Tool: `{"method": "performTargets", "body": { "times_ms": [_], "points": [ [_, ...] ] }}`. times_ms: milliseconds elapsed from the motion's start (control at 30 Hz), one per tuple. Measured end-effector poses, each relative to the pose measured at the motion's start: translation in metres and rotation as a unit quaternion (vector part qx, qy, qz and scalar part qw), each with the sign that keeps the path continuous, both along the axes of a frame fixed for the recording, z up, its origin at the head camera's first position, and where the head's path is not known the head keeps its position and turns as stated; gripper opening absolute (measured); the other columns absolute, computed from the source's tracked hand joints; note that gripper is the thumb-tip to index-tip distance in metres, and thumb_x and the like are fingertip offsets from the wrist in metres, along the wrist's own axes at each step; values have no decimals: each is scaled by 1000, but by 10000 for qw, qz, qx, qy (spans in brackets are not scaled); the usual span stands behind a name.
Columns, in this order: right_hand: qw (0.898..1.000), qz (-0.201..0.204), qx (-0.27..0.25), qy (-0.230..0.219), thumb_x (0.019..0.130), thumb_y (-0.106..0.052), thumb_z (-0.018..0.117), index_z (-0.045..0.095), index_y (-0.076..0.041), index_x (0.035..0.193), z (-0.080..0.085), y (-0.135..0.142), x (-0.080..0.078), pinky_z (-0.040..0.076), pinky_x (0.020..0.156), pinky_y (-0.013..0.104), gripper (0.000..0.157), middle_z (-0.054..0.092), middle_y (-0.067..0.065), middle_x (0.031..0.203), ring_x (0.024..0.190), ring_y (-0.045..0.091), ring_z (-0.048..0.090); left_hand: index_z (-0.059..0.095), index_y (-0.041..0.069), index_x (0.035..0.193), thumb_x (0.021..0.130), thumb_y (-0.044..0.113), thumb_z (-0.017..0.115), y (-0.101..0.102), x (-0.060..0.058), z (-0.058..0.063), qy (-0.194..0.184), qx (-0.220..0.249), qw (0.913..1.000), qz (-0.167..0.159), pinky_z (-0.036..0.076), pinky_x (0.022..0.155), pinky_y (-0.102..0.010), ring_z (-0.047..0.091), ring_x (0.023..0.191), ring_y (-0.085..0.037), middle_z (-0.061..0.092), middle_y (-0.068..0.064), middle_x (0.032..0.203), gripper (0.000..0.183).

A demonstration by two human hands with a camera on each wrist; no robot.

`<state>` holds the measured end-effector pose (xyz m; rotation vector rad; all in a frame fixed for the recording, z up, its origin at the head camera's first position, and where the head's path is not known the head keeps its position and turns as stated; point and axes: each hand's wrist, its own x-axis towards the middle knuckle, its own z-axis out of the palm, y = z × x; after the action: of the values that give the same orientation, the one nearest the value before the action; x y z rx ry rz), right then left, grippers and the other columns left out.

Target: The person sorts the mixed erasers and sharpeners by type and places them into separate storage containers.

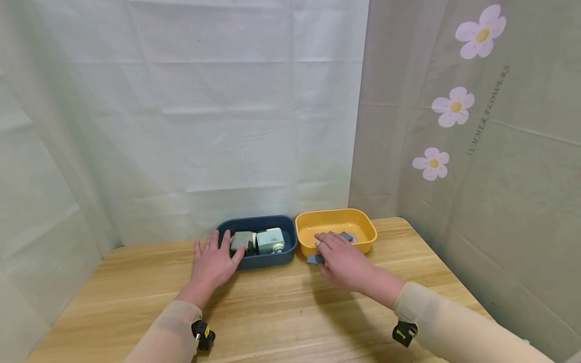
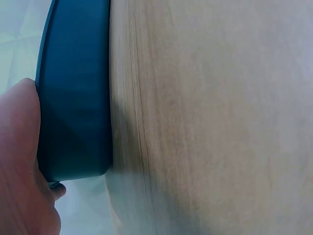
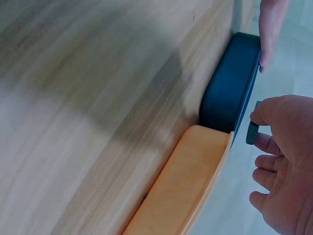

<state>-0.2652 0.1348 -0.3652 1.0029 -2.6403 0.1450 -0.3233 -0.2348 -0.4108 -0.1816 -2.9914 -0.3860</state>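
Observation:
My left hand (image 1: 215, 264) lies over the left end of a dark blue bin (image 1: 268, 261), fingers spread. In the left wrist view its thumb is at the rim of the bin (image 2: 76, 98). Inside sit a grey boxy item (image 1: 242, 240) and a pale green boxy item (image 1: 270, 239), partly covered by the fingers. Between thumb and index finger, my right hand (image 1: 347, 264) pinches a small flat dark grey piece (image 1: 315, 259). That hand is over the front left of a yellow bin (image 1: 333, 217), which holds grey-blue pieces (image 1: 346, 236) partly hidden behind it.
Both bins stand side by side at the back of a wooden table (image 1: 281, 312). A pale curtain (image 1: 227, 126) hangs close behind them, and a flower-printed curtain (image 1: 499, 212) closes off the right side.

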Motion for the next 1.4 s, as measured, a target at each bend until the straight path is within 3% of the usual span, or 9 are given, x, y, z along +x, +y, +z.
{"method": "performTargets", "body": {
  "times_ms": [233,700,1400],
  "points": [
    [9996,-125,-228,76,97,-15,84,68,-2,114,3,4,-12,44,120,62,26,64,23,146,141,39,61,26,-2,173,114,63,41,-1,-1,-1,-43,8,10000,21,-2,128,-76,23,161,-58,19,-37,175,90],
    [9973,-638,-346,66,97,-13,82,66,-3,103,10,10,-33,47,118,61,20,63,27,148,136,43,64,25,-1,174,114,63,41,-2,-2,-2,-96,40,9999,54,-4,128,-75,21,162,-56,17,-37,176,89],
    [9926,-1153,-316,-197,102,-14,78,67,1,108,9,24,-64,45,121,54,20,57,31,155,143,45,57,25,0,174,113,63,42,0,-3,-2,-89,74,9999,82,-4,128,-74,21,162,-56,18,-36,176,90]
  ]
}}
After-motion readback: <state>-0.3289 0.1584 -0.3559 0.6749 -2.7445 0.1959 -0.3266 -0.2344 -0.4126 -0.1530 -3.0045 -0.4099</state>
